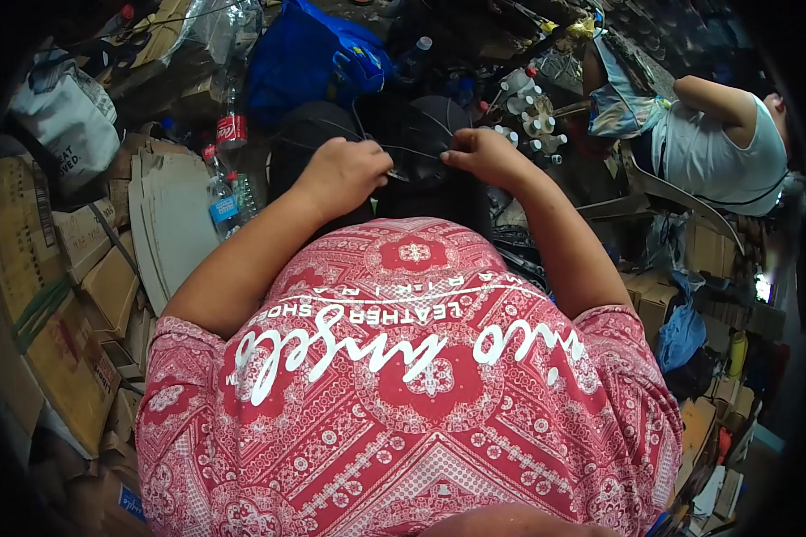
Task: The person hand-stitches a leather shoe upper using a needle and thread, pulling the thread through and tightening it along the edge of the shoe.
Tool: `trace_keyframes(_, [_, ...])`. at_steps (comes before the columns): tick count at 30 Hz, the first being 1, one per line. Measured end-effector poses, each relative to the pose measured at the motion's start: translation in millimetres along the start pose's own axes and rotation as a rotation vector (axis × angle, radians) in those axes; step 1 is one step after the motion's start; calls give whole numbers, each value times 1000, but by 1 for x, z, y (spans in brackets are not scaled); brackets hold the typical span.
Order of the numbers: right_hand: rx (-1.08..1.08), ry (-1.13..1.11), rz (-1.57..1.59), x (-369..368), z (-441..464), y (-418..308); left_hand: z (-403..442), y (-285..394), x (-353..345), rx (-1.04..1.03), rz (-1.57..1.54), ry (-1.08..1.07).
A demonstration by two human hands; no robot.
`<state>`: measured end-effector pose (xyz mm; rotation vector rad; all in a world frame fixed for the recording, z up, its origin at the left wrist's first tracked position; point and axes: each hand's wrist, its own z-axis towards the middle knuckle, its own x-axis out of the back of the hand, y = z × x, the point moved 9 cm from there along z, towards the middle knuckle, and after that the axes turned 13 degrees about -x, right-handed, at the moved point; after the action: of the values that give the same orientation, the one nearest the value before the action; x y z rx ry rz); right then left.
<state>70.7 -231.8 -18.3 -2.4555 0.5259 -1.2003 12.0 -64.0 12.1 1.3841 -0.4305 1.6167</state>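
Observation:
Both of my hands are in front of my lap, backs upward and fingers curled. A thin, light string or wire runs between them over the dark cloth of my legs. My left hand is closed near one part of it, and its fingertips are partly hidden. A short way to the right, my right hand pinches the other part between thumb and forefinger. Whether the strand is string or wire is too fine to tell.
A blue bag lies ahead of my knees. Plastic bottles stand at the left beside flattened cardboard, and more small bottles lie ahead right. Another person sits at the right. Stacked cardboard boxes fill the left.

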Motion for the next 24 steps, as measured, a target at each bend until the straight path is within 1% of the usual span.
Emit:
trace_keyframes(1, [50, 101, -122, 5, -7, -17, -2, -4, 13, 52, -89, 87])
trace_keyframes(2, [102, 203, -246, 11, -16, -35, -1, -4, 20, 60, -91, 86])
trace_keyframes(3, [101, 240, -306, 14, -24, -49, 3, -7, 28, 111, -181, 121])
trace_keyframes(4, [107, 236, -311, 12, -30, -56, 5, -10, 31, 161, -270, 155])
trace_keyframes(6, [193, 244, -448, 3, -38, -69, 11, -12, 21, 173, -295, 124])
trace_keyframes(7, [189, 238, -445, 2, -40, -69, 13, -13, 11, 166, -313, 87])
trace_keyframes(9, [69, -37, -69, -11, -39, -54, 14, -14, -1, 154, -335, 44])
trace_keyframes(10, [62, -37, -62, -11, -39, -50, 14, -14, -5, 142, -338, 24])
trace_keyframes(12, [183, -76, -131, -16, -43, -54, 15, -13, -6, 122, -335, 0])
trace_keyframes(16, [243, -152, -125, -21, -57, -54, 17, -7, -13, 87, -342, -86])
trace_keyframes(18, [226, -160, -40, -26, -61, -63, 4, -14, -10, 92, -343, -105])
trace_keyframes(22, [152, -230, 80, -32, -65, -46, -2, -15, -5, 142, -365, -120])
trace_keyframes(24, [161, -285, 302, -23, -74, -46, -4, -19, -4, 163, -367, -132])
